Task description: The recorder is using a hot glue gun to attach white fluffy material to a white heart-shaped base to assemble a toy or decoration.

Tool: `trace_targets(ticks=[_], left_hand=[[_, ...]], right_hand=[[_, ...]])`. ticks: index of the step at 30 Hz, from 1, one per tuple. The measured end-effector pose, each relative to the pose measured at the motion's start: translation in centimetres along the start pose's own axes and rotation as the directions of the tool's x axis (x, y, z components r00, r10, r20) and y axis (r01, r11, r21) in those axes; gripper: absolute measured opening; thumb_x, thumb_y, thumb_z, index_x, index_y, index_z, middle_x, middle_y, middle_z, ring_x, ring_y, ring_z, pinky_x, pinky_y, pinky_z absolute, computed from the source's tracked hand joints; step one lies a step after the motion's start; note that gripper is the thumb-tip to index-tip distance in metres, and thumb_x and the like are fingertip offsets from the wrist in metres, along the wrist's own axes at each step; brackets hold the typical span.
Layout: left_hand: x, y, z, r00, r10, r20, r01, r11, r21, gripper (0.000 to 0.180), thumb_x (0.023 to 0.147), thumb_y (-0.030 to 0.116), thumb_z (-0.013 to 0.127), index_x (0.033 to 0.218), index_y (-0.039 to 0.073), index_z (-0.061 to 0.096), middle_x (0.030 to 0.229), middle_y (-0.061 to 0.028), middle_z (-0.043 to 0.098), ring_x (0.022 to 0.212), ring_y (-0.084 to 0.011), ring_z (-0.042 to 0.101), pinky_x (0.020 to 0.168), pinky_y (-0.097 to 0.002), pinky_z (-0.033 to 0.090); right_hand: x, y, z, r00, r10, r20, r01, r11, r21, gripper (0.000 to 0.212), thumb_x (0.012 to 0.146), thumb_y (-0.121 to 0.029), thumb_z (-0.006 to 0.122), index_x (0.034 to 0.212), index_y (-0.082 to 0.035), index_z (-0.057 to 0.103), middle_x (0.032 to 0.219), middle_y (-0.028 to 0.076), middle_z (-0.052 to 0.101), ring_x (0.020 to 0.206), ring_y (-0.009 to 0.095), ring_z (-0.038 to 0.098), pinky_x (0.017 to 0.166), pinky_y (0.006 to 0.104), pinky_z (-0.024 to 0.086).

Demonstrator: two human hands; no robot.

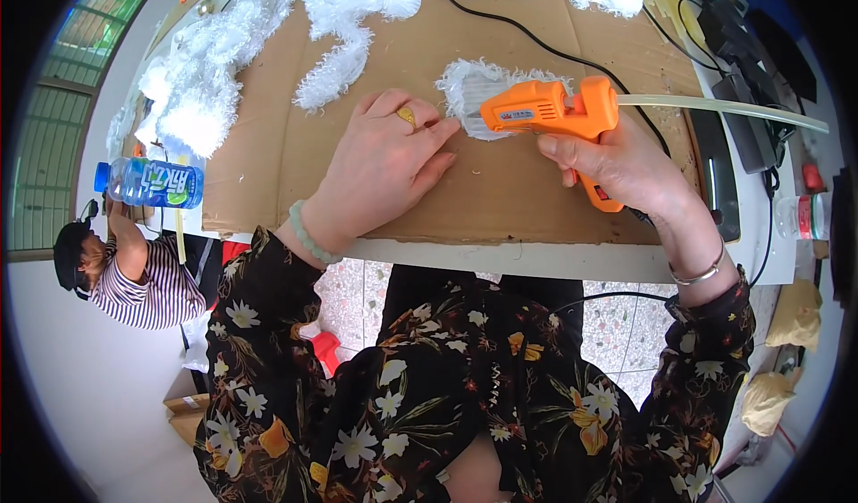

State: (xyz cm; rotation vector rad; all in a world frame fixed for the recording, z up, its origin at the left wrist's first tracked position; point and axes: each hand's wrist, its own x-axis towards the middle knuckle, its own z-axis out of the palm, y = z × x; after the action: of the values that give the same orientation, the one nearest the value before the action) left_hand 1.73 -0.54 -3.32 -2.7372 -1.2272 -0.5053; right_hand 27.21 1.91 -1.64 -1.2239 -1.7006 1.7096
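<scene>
My right hand (617, 159) is closed around the handle of an orange hot glue gun (545, 110). A long translucent glue stick (715, 103) runs out of its back. The gun's nozzle points left, over a small white piece with a fluffy edge (454, 88) lying on the cardboard; the gun hides part of this piece. My left hand (384, 159) rests on the cardboard with bent fingers, its index fingertip at the left edge of the white piece. The thumb stays a little apart, below that fingertip. What lies under the fingers is hidden.
Brown cardboard (393, 213) covers the table. White fluffy strips (344, 56) and a larger fluffy heap (206, 65) lie at the far left. A blue-capped bottle (156, 184) is at left, near a person in stripes (147, 280). A black cord (536, 38) crosses behind the gun.
</scene>
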Motion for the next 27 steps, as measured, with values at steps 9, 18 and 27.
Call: trace_targets(ticks=[9,18,27], left_hand=[[0.2,-0.1,0.5,0.998,0.032,-0.061,-0.031,0.999,0.018,0.03,0.069,0.018,0.07,0.097,0.008,0.062,0.087,-0.0019,0.057,0.09,-0.0223,0.051,0.083,-0.0372,0.041],[0.9,-0.7,0.7,0.997,0.049,-0.066,-0.046,0.998,0.039,0.023,0.071,0.018,0.069,0.092,0.009,0.063,0.084,-0.0005,0.057,0.089,-0.0198,0.051,0.083,-0.0359,0.041],[2.3,-1.5,1.0,0.998,0.047,-0.046,-0.047,0.999,-0.012,0.017,0.067,0.02,0.071,0.078,0.009,0.065,0.082,-0.0003,0.057,0.088,-0.0198,0.051,0.081,-0.0366,0.041]], right_hand=[[0.4,-0.2,0.3,1.0,-0.005,0.016,0.007,0.993,-0.118,0.034,0.084,-0.03,0.066,0.103,-0.003,0.057,0.072,-0.002,0.054,0.059,0.007,0.05,0.056,0.0214,0.042],[0.1,-0.2,0.0,1.0,0.025,0.002,-0.024,0.992,-0.124,0.035,0.083,-0.029,0.067,0.104,-0.003,0.056,0.072,-0.001,0.053,0.057,0.007,0.05,0.055,0.0206,0.041],[0.0,0.4,-0.5,0.998,0.063,-0.026,-0.065,0.99,-0.122,0.035,0.083,-0.026,0.067,0.106,-0.003,0.055,0.076,-0.001,0.054,0.06,0.008,0.05,0.057,0.0214,0.042]])
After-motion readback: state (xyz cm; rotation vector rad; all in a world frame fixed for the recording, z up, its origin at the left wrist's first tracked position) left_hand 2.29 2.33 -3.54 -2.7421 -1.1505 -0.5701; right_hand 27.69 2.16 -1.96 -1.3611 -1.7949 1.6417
